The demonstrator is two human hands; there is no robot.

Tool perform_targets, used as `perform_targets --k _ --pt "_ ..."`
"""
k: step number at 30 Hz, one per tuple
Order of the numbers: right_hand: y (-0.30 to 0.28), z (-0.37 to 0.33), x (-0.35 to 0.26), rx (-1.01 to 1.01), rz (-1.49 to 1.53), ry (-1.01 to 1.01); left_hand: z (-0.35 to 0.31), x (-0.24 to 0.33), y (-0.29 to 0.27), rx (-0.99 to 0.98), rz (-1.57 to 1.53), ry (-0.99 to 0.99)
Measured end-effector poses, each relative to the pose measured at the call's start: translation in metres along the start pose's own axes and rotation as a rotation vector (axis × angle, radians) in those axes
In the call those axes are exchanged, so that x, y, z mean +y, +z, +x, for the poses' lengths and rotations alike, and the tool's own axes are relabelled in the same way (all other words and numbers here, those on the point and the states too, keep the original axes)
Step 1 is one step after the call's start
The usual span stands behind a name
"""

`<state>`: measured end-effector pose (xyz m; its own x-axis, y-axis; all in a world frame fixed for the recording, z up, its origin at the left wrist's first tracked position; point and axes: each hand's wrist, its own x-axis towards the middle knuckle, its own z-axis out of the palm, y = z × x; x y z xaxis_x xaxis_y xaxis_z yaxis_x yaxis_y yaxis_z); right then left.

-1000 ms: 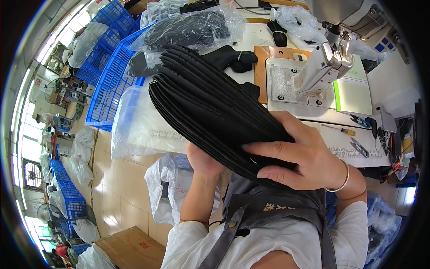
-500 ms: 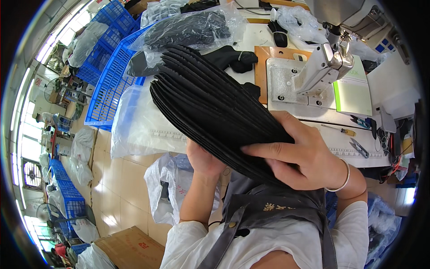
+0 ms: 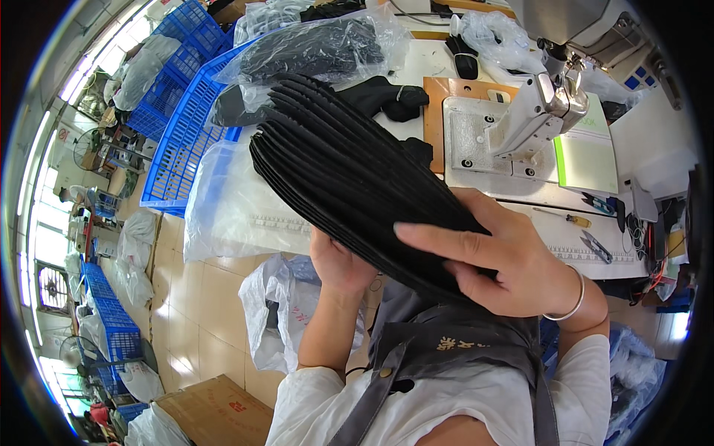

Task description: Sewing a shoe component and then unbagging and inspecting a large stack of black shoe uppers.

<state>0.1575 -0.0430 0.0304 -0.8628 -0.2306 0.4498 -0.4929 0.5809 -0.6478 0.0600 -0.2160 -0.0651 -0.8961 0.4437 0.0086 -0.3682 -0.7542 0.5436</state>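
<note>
A thick stack of black fabric pieces (image 3: 349, 178) slants across the middle, its layers fanned apart at the far left end. Underneath, my left hand (image 3: 338, 260) grips the lower edge; its fingers are hidden behind the stack. My right hand (image 3: 506, 253) holds the near right end, with part of it passing behind the far edge. Its index finger stretches over the front of the layers, and another finger is bent against the fabric. The stack is held above the near edge of the white sewing table (image 3: 483, 182).
Beyond the stack stands a sewing machine (image 3: 532, 123) beside a light green notebook (image 3: 587, 152). Thread snips (image 3: 596, 247) and a yellow-handled screwdriver (image 3: 576, 220) lie at the right. At the left are a blue crate (image 3: 175, 163) and bagged black fabric (image 3: 320, 48). A cardboard box (image 3: 216, 409) sits below.
My right index finger has lifted and slid slightly up and left across the layers. The stack and my left hand have barely moved.
</note>
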Motion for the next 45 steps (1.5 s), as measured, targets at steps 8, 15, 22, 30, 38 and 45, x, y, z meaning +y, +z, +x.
perform_targets --k 8,15,22,30,38,45 --pt "-0.003 -0.003 0.000 -0.001 -0.010 -0.063 0.001 -0.001 0.001 0.041 -0.043 -0.001" --pt "0.001 0.000 0.001 0.049 0.003 -0.054 -0.001 -0.002 -0.002 -0.016 0.009 0.023" --pt "-0.001 -0.004 0.004 -0.009 -0.100 -0.111 0.000 -0.002 0.003 0.062 -0.028 0.021" --pt "0.000 -0.002 0.003 0.005 -0.026 -0.082 -0.001 -0.001 0.007 0.063 -0.062 0.003" --pt "0.003 -0.003 0.009 0.015 -0.052 -0.126 -0.001 -0.001 0.003 0.071 -0.052 0.010" --pt "0.001 -0.004 0.011 0.012 -0.106 -0.177 0.000 -0.002 0.008 0.067 -0.095 0.003"
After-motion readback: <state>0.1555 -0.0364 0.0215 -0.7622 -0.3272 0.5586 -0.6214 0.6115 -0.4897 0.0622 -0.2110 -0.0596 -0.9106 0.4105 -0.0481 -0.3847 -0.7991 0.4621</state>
